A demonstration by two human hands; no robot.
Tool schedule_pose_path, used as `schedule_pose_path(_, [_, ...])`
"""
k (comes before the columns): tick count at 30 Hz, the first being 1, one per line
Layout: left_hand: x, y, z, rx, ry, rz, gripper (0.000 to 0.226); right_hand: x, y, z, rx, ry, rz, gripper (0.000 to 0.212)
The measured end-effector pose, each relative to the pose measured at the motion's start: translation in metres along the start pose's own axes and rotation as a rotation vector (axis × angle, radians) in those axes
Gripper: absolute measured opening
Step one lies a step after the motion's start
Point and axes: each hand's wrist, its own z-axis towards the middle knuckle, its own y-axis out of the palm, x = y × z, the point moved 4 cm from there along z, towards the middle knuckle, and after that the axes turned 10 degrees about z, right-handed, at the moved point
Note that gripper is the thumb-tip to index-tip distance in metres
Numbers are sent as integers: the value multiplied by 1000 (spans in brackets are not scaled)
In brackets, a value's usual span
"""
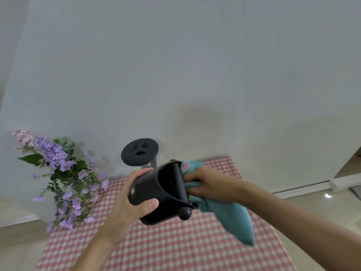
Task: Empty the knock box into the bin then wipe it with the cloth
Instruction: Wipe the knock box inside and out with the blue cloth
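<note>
Above the table's (175, 251) far half, the left hand (125, 204) held the knock box (156, 192) in the air, tipped on its side with its mouth turned toward the right. Fingers wrapped its far side and the thumb (150, 205) pressed on its near wall, so the grip was closed firmly around the black body. Across the mouth ran the knock bar (180, 184), ending in a round knob (184, 213) at its near end.

The right hand (207, 185) clutched the cloth (230, 214), a teal one, bunched against the box's rim just behind the bar. One corner of the cloth, with a pink mark on it, stuck up past the far end of the bar, and a long fold hung down toward the table's right edge, blurred. What could be seen of the box's inside was dark and showed no grounds; part of it was hidden by the bar and the hand.

A red-and-white checked covering lay over the table. At the far edge, behind the box, stood a black round stand (139, 152) with three holes in its top, its base hidden by the box and left fingers. Purple flowers (62, 178) with green leaves spilled over the far left corner. A plain pale wall (175, 75) rose behind everything. Glossy floor (322, 202) showed past the right edge. No bin was in view.
</note>
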Motion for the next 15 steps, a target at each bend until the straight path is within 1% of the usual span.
schedule_pose_path(2, [4,-6,0,80,41,93,91,-4,11,-11,-187,128,356,19])
schedule_pose_path(3, [4,-8,1,96,52,113,88,-6,15,-16,-276,191,488,21])
schedule_pose_path(4, [3,-8,2,89,55,106,88,-6,15,-19,-311,194,504,22])
schedule_pose_path(5, [0,-5,1,58,36,81,89,-5,12,-18,-282,139,380,22])
schedule_pose_path(6, [-5,-2,0,13,7,27,90,-6,7,-14,-198,48,173,22])
schedule_pose_path(8, [-13,7,-1,-51,-50,-130,84,-5,-2,-5,-1,-84,-254,12])
schedule_pose_path(9, [-14,8,-1,-41,-59,-174,76,-5,-1,-2,76,-107,-335,12])
schedule_pose_path(10, [-13,6,1,-14,-45,-172,71,-5,1,-1,115,-106,-299,13])
schedule_pose_path(11, [-9,4,2,19,-15,-135,72,-2,4,-2,106,-76,-129,17])
schedule_pose_path(12, [-7,0,2,48,16,-71,77,1,8,-5,44,-11,115,23])
schedule_pose_path(14, [-1,-3,1,90,60,41,82,2,19,-16,-187,157,534,31])
schedule_pose_path(15, [2,-2,0,111,89,64,82,3,21,-23,-258,190,660,34])
